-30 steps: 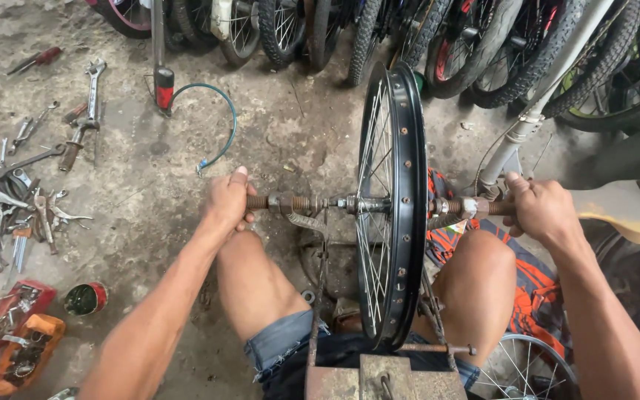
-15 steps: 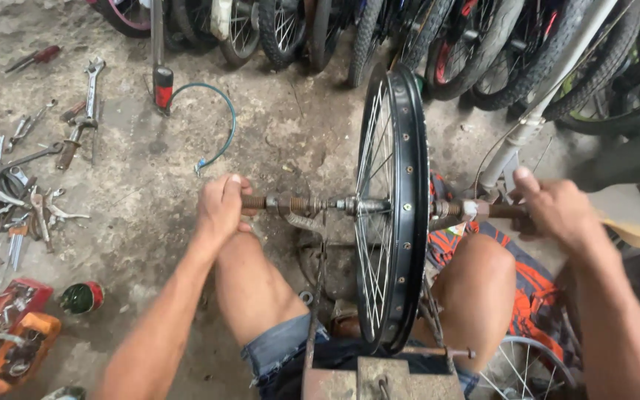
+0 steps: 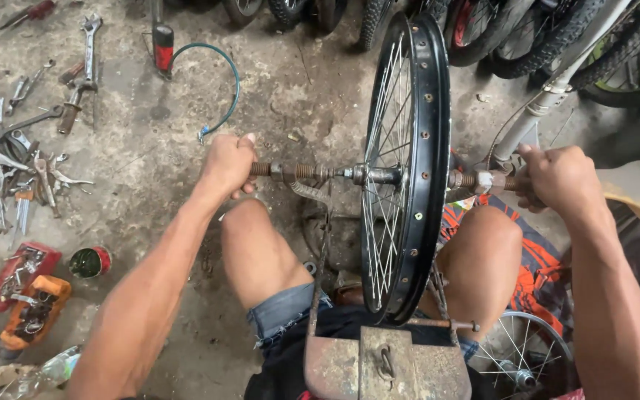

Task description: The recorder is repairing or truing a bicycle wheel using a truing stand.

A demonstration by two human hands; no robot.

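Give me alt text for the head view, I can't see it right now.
A black spoked bicycle wheel stands upright between a seated person's knees, the left hand and right hand each gripping an end of its threaded axle. Wrenches and other tools lie scattered on the concrete floor at left.

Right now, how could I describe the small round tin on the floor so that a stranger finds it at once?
Start at the black spoked wheel standing upright between the person's knees, then look far left to the tools scattered on the concrete floor. Below them, beside the red and orange toolboxes, sits the small round tin: the only round, green and red thing there.
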